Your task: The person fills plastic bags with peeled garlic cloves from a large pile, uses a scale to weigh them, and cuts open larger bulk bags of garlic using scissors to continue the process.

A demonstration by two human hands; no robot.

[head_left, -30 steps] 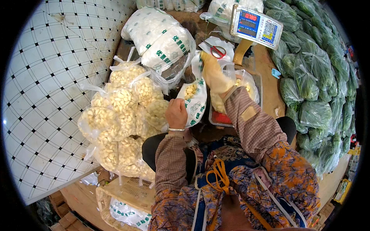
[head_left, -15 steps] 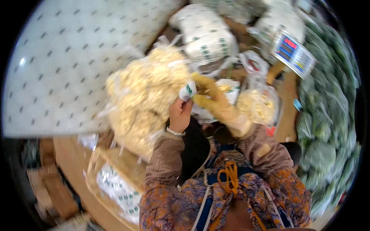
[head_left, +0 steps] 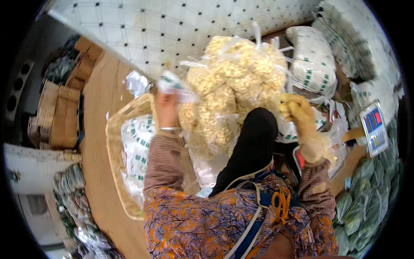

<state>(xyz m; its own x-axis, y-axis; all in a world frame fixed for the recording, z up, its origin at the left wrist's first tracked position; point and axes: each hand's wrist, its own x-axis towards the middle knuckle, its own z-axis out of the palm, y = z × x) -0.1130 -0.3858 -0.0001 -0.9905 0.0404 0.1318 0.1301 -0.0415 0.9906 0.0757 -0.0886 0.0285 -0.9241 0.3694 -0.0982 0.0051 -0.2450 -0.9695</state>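
My bare left hand, blurred by motion, is closed on a small white packet with green print. It is raised over the far end of a pale yellow basket, where similar white packets lie. To its right stand large clear bags full of pale yellow pieces, which look like peeled garlic cloves. My right hand wears a yellow glove and is held at the right side of these bags. Its fingers are curled closed; whether anything is in them I cannot make out.
A digital scale display stands at the right, above bagged green vegetables. White printed sacks lie at the far right. Behind the bags rises a white dotted panel. Cardboard boxes sit at the left.
My hands, together before, are now apart. The left has carried the packet left toward the basket; the right stays on the right side. My view has turned left.
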